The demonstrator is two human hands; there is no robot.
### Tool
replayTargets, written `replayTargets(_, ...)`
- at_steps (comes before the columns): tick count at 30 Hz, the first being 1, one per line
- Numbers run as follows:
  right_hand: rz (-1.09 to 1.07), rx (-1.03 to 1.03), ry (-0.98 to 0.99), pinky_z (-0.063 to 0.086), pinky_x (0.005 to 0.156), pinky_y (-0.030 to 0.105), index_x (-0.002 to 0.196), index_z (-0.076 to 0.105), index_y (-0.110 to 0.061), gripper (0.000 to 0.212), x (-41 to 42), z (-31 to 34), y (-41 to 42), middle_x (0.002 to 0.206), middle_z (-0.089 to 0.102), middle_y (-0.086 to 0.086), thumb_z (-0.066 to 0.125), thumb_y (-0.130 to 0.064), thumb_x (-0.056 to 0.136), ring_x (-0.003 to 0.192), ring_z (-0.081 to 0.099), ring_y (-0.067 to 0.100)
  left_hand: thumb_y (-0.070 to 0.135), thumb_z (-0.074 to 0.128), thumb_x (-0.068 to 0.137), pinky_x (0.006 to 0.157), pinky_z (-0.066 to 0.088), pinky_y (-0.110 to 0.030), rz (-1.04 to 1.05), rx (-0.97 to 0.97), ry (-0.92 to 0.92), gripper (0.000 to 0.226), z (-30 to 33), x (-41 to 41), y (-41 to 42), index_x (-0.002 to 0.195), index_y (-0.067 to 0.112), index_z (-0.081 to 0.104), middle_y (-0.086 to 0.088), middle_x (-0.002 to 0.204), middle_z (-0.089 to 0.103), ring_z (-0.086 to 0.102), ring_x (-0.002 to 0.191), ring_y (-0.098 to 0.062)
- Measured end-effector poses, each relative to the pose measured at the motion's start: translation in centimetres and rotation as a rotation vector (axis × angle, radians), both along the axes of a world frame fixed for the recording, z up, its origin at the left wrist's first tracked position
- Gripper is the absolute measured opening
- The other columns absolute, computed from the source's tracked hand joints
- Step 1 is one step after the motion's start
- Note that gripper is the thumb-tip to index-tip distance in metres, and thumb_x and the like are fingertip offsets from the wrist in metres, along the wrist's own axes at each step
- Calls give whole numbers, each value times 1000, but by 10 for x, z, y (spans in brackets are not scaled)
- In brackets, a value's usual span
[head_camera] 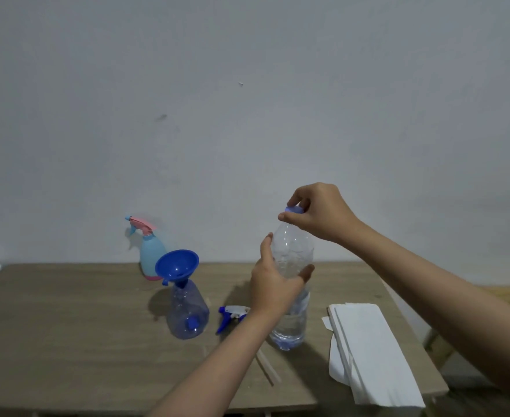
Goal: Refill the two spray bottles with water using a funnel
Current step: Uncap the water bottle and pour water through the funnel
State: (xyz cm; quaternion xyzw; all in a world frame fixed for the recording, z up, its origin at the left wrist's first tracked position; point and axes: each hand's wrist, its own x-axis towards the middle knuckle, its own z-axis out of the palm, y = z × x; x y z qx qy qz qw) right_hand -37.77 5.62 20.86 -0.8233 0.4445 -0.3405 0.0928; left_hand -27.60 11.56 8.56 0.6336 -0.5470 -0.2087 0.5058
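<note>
The left hand [273, 284] wraps round the upper body of a clear water bottle [291, 281], thumb on the left and fingers curling round the right side. The right hand [316, 213] pinches the blue cap [293, 209] on top of it between thumb and fingertips. The bottle stands upright on the bench [67, 326], neck up, with water in its lower part; the exact level is hard to read behind the left hand.

Left of it a blue and white trigger sprayer [231, 317] lies on its side on the bench, partly hidden by the left forearm. Further left a clear bluish spray bottle [189, 314] stands upright with its top off and a blue funnel [177, 264] set in its neck, the wide mouth tilted up and toward the viewer; whether it holds any water cannot be told. Behind it, near the wall, a pale blue spray bottle [151, 254] stands upright with a pink sprayer on, nozzle pointing left.

On the right of the bench lies a stack of white paper towels [371, 353], overhanging the near edge. A thin stick [265, 368] lies near the front.
</note>
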Motion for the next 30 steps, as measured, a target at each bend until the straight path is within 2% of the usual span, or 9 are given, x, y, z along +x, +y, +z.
replayTargets(2, 56, 40, -6, 40, 53, 10, 88, 73, -11, 22, -3, 3, -3, 62, 65, -2, 79, -27, 76, 56, 56, 2, 50, 79, 65, 84, 55, -31, -3, -27, 14, 91, -2, 2, -1, 137, 37, 26, 5, 123, 57, 59, 108, -19)
replayTargets(5, 181, 141, 11, 56, 74, 25, 92, 75, -14, 18, -12, 11, -11, 84, 73, 2, 80, -17, 75, 78, 68, 14, 47, 78, 64, 81, 56, -29, -35, -44, 53, 87, -4, 4, -1, 135, 42, 29, 9, 117, 59, 61, 104, -14)
replayTargets(8, 315, 300, 70, 54, 87, 26, 95, 74, -18, 24, -21, 26, -19, 95, 74, -1, 77, -4, 76, 94, 69, 15, 46, 78, 66, 83, 52, -22, -47, -45, 56, 88, -6, 4, -2, 138, 42, 27, 8, 123, 57, 57, 109, -12)
replayTargets(11, 258, 317, 202, 53, 79, 24, 97, 71, -26, 26, -17, 37, -20, 90, 73, -7, 81, -23, 73, 85, 68, 7, 46, 78, 67, 82, 47, -18, -47, -39, 48, 92, -7, 4, -3, 141, 39, 25, 6, 129, 54, 54, 113, -13)
replayTargets(14, 99, 103, 415, 47, 63, 27, 84, 70, -17, 33, -2, 36, -16, 74, 67, -3, 77, -47, 71, 70, 60, 12, 45, 80, 66, 77, 47, -15, -28, -39, 38, 91, -8, 4, -5, 140, 36, 28, 6, 124, 56, 57, 110, -13)
replayTargets(18, 142, 91, 498, 49, 63, 31, 80, 71, -9, 30, 4, 38, -19, 70, 66, -2, 75, -38, 77, 67, 59, 17, 45, 80, 64, 75, 50, -16, -13, -45, 33, 91, -9, 5, -6, 139, 37, 29, 10, 114, 57, 57, 101, -8)
replayTargets(22, 241, 201, 521, 55, 80, 31, 93, 72, -21, 17, -4, 46, -25, 93, 71, -7, 76, -19, 76, 86, 65, 9, 42, 80, 65, 77, 49, -17, -26, -50, 27, 92, -9, 5, -7, 141, 38, 28, 11, 113, 54, 53, 98, -6)
replayTargets(25, 308, 278, 481, 54, 90, 34, 99, 71, -29, 38, -6, 51, -27, 103, 71, -10, 71, -1, 73, 99, 64, 7, 42, 79, 65, 79, 50, -19, -39, -49, 15, 92, -9, 5, -8, 141, 40, 26, 9, 120, 54, 53, 102, -8)
replayTargets(30, 256, 342, 472, 50, 87, 26, 124, 58, -40, 58, -5, 49, -27, 118, 60, -16, 81, -39, 70, 100, 62, 4, 41, 80, 67, 81, 45, -14, -54, -50, 33, 95, -9, 6, -8, 144, 39, 22, 4, 131, 53, 54, 114, -13)
